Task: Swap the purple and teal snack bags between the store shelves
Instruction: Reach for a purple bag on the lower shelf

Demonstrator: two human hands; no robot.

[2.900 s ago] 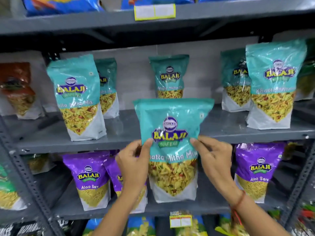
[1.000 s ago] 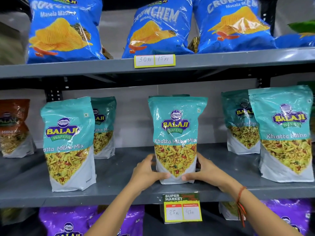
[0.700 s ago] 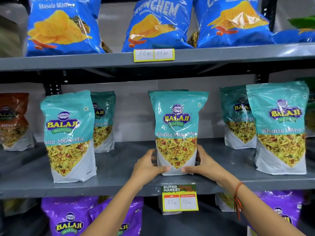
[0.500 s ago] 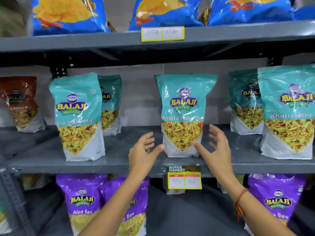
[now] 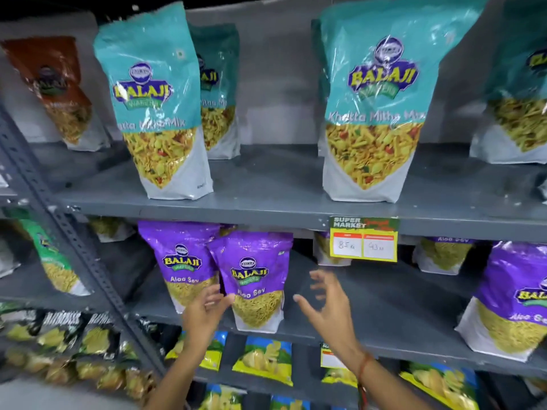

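Both hands off teal bag (image 5: pixel 373 108), now dropping to purple bag (image 5: pixel 257 281): left hand (image 5: pixel 204 313) & right hand (image 5: pixel 327 306) spread open, flanking it, nothing gripped yet.

Dim lower shelves, motion blur, wrapper glare

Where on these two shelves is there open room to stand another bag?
On the grey upper shelf, a wide bare stretch lies between the two front teal Khatta Mitha bags. On the lower shelf, bare room runs from the front purple Aloo Sev bag to the far-right purple bag. The left purple pair is crowded.
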